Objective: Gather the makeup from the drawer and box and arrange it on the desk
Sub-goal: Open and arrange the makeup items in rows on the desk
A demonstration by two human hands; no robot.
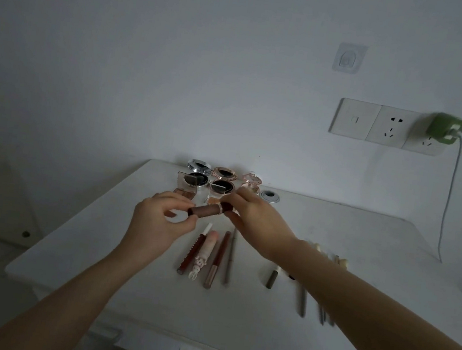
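Along the near right part of the desk [118, 292] lies a loose fan of slim pencils and brushes [303, 299], partly hidden under the right forearm. Toward the middle, four lip sticks and liners [203, 255] lie side by side, their length running from the near edge toward the far one.

Just above the far ends of that row, both hands hold a brown lipstick [206, 211] level in the air, clear of the desk top. The left hand [157, 224] pinches its left end between thumb and curled fingers. The right hand [258, 223] pinches the right end, by a pale ring on the tube. Whether the cap is being seated or only checked cannot be told.

Behind them, at the far edge, open compacts [208, 177] sit in two short rows, with a metal cable grommet [270, 196] just beside them to the right.

The step looks like placing: most of the makeup is already laid out, and this tube is the piece in hand. The next move calls for one hand to let go and the other to lay the tube parallel with the row, beside its leftmost stick, without knocking its neighbours.
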